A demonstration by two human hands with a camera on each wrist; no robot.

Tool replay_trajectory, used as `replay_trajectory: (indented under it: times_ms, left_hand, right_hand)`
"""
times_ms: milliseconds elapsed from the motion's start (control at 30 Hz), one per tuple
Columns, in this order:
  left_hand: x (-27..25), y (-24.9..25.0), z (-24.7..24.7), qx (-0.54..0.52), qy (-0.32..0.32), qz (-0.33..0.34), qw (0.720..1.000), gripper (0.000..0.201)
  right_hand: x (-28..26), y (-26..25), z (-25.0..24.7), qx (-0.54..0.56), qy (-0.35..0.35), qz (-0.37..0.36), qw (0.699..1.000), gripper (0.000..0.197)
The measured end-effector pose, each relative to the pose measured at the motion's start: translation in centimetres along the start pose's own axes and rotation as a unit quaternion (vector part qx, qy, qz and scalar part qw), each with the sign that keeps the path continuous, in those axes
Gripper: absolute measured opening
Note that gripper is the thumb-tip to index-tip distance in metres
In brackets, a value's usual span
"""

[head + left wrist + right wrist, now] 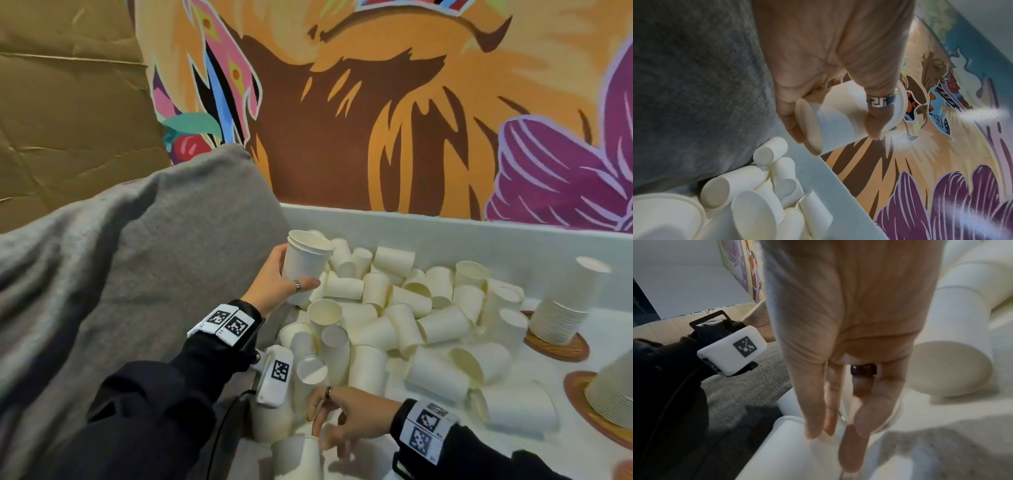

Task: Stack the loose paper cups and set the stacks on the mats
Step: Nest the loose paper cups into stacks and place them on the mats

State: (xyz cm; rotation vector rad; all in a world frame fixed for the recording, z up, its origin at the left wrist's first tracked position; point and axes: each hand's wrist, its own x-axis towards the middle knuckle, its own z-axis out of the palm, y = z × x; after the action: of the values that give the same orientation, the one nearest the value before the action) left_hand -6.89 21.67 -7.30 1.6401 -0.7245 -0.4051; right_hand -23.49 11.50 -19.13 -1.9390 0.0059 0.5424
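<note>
White paper cups [394, 322] lie tumbled, mouths open.

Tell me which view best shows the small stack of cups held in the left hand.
The head view: the held stack shows whole and upright, with nested rims at its open mouth, gripped by the left hand. The left wrist view shows its base and side up close, partly covered by fingers. The right wrist view misses it.
</note>
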Motion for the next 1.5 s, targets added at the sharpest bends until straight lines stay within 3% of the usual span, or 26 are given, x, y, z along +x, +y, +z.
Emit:
replay_trajectory:
  times_ms: [100,233,467,533,600,700,800,867,967,1033,1233,1300,1367,1433,1500]
  left_hand:
    - [0.3,-0.1,0.5,-0.003,-0.01,-0.001,1.0,0.073]
    - [0.4,0.0,0.9,-0.007,-0.021,-0.003,1.0,0.073]
    - [0.6,0.3,0.4,-0.032,-0.016,0.001,0.999,0.075]
    - [0.5,0.4,0.1,-0.05,-0.009,0.004,0.999,0.078]
    - [0.4,0.6,0.0,-0.068,-0.006,0.004,0.998,0.079]
    - [0.1,0.9,0.3,-0.063,-0.018,0.011,0.998,0.073]
    - [0.0,1.2,0.8,-0.053,-0.02,0.016,0.998,0.072]
    - [-0.2,1.5,1.2,-0.046,-0.026,0.019,0.998,0.073]
    - [-0.5,1.7,1.9,-0.03,-0.042,0.022,0.998,0.073]
    - [-0.7,2.0,2.1,-0.033,-0.047,0.03,0.998,0.071]
    - [-1.0,2.4,1.8,-0.039,-0.037,0.05,0.997,0.068]
    - [-1.0,2.3,1.4,-0.043,-0.022,0.051,0.998,0.068]
    - [-0.8,2.3,0.8,-0.061,-0.002,0.048,0.997,0.067]
    - [-0.7,2.1,0.0,-0.08,0.019,0.043,0.996,0.068]
    - [-0.6,1.9,-0.6,-0.09,0.037,0.037,0.995,0.068]
  right_hand:
    - [0.0,-0.1,0.4,-0.012,-0.015,0.008,1.0,0.038]
    - [0.2,-0.3,1.1,-0.128,0.003,0.007,0.992,0.04]
    - [-3.7,-3.5,-2.7,-0.041,0.002,-0.003,0.999,0.025]
    - [-5.9,-5.2,-5.0,-0.063,0.023,-0.009,0.998,0.02]
    - [-8.2,-6.8,-7.5,-0.111,0.091,-0.01,0.99,0.017]
    - [-10.8,-9.8,-10.6,-0.164,0.306,-0.061,0.936,0.02]
    - [-11.2,-12.5,-12.1,-0.175,0.537,-0.143,0.813,0.016]
    - [-10.7,-13.9,-12.4,-0.151,0.61,-0.217,0.747,0.017]
    - [-9.7,-15.4,-11.8,-0.148,0.625,-0.278,0.714,0.017]
    - [-8.9,-15.8,-11.2,-0.176,0.602,-0.279,0.727,0.019]
    - [-6.4,-15.4,-9.6,-0.296,0.456,-0.216,0.811,0.023]
    - [-5.5,-14.6,-9.4,-0.216,0.457,-0.233,0.831,0.022]
    - [-4.4,-13.3,-9.5,-0.085,0.501,-0.244,0.826,0.018]
    - [-3.0,-11.5,-9.5,-0.025,0.52,-0.2,0.83,0.012]
    - [-1.6,-9.4,-9.2,-0.049,0.465,-0.122,0.875,0.018]
